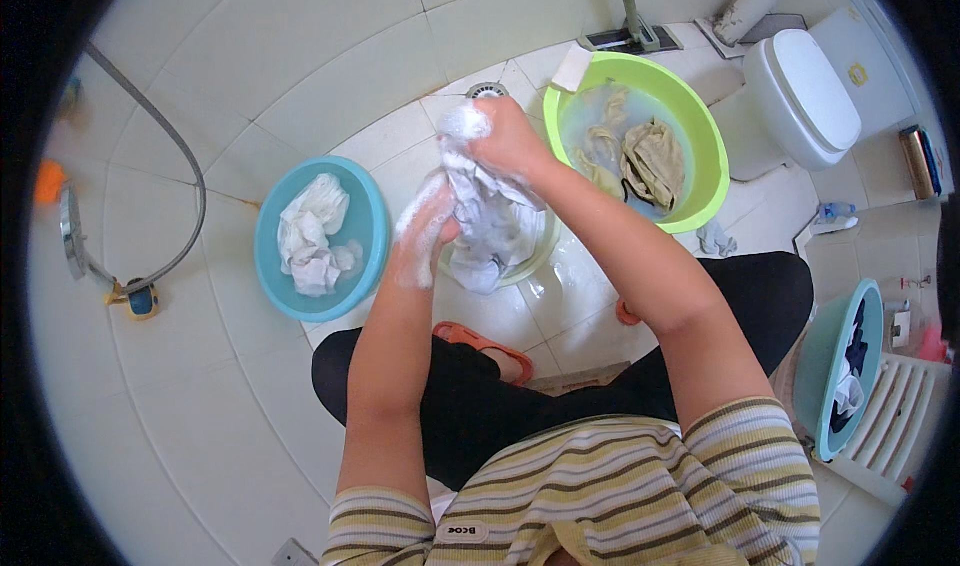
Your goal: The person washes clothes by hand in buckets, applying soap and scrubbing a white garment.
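Note:
Both my hands hold a wet, soapy white cloth (491, 213) above a small pale basin (551, 247) on the floor between my feet. My left hand (431, 217), coated in suds, grips the cloth's left side. Higher up, my right hand (504, 136) is closed on its top end, with a thick clump of foam at the fingers. The lower part of the cloth hangs into the basin and hides most of it. To the left, white cloths (311, 236) lie in a blue basin (266, 266). At the right, beige clothes (651, 162) soak in cloudy water in a lime-green basin (716, 168).
A floor drain (487, 91) lies near the wall, and a flat mop (634, 33) stands behind the green basin. The toilet (806, 93) is at the upper right. A blue basin of clothes (808, 386) stands at the far right. A shower hose (169, 127) hangs at the left.

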{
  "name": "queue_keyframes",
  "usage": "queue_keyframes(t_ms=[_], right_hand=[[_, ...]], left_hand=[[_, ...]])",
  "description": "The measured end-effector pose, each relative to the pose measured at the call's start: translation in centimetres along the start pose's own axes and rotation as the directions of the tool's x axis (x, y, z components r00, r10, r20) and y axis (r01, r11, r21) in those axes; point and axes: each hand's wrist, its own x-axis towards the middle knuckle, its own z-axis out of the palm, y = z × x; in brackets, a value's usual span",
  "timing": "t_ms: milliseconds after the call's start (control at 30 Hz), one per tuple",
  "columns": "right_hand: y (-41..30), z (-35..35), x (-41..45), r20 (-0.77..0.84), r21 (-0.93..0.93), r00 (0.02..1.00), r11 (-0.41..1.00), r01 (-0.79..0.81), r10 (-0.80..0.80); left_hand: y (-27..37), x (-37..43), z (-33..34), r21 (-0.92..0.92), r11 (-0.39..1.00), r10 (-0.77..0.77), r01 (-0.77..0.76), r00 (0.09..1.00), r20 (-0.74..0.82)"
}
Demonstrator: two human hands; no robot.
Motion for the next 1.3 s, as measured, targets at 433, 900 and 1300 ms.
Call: queue_keyframes(t_ms=[433,900,1300], right_hand=[[-8.5,-11.7,2.0,-0.205,0.873,0.978,0.443,0.205,-0.048],[7.5,-0.4,-1.8,0.188,-0.079,0.879,0.898,-0.432,0.439],[4.1,5.1,-3.5,-0.325,-0.077,0.9,0.941,-0.33,0.29]], left_hand=[[1.8,-0.4,1.8,0.731,0.643,0.309,-0.231,0.951,0.028],[6.4,-3.3,3.4,-0.485,0.859,0.079,-0.165,0.978,-0.193],[-4.5,0.9,1.9,-0.158,0.932,0.311,-0.325,0.945,-0.105]])
